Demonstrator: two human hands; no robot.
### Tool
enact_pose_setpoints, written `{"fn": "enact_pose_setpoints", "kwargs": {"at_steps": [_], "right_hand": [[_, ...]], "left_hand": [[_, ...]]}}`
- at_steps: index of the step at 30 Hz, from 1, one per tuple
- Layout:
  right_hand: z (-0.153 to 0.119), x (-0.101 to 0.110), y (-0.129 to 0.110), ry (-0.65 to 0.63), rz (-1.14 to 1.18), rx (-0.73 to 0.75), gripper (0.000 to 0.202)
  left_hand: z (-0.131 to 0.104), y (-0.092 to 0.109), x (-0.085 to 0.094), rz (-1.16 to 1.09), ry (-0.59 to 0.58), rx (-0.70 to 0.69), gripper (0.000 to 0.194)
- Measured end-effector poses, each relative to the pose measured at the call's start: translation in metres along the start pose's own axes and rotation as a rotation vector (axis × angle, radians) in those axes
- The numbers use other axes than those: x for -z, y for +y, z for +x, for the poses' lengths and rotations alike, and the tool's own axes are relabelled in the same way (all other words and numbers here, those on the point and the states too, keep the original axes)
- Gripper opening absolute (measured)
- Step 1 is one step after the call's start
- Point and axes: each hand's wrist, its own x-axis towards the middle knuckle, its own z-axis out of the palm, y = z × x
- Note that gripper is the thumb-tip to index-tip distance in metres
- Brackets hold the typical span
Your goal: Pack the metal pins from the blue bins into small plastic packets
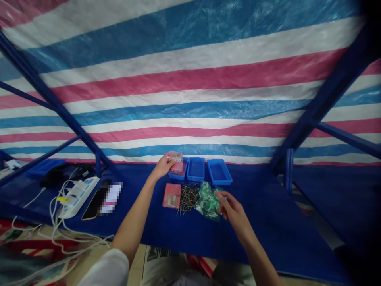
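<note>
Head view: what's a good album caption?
Left hand holding a red plastic packet at a blue tray, right hand at green plastic packaging beside loose metal fasteners.

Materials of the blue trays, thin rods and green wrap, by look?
Trays: probably moulded plastic, satiny, even colour, rounded corners. Rods: likely metal, mixed dark and brassy, some glinting. Wrap: apparently thin plastic film, glossy, crinkled with bright highlights.

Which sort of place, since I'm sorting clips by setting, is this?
Probably a makeshift work area: a striped plastic sheet forms the backdrop, and small blue trays stand behind a pile of thin loose pieces.
</note>
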Motion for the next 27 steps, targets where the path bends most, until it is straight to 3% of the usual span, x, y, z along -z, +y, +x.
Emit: {"fn": "enact_pose_setpoints", "kwargs": {"at_steps": [5, 9, 12, 18, 23, 27], "right_hand": [[-0.02, 0.036, 0.04, 0.279, -0.056, 0.008, 0.062], [-0.032, 0.05, 0.05, 0.396, -0.053, 0.039, 0.057], [-0.033, 0.052, 0.05, 0.387, -0.116, 0.066, 0.056], [-0.028, 0.053, 0.055, 0.321, -0.22, 0.084, 0.055], [-0.028, 0.053, 0.056, 0.314, -0.265, 0.087, 0.05], [-0.027, 0.05, 0.058, 0.311, -0.277, 0.095, 0.047]], "left_hand": [[0.026, -0.002, -0.023, 0.202, -0.007, 0.087, 0.015], [0.027, -0.005, -0.04, 0.305, -0.074, 0.114, 0.016], [0.026, -0.004, -0.048, 0.372, -0.1, 0.142, 0.02], [0.02, 0.0, -0.056, 0.528, -0.028, 0.168, 0.029], [0.013, -0.001, -0.05, 0.599, 0.006, 0.047, 0.038], [0.008, -0.003, -0.044, 0.587, -0.08, -0.059, 0.034]]}}
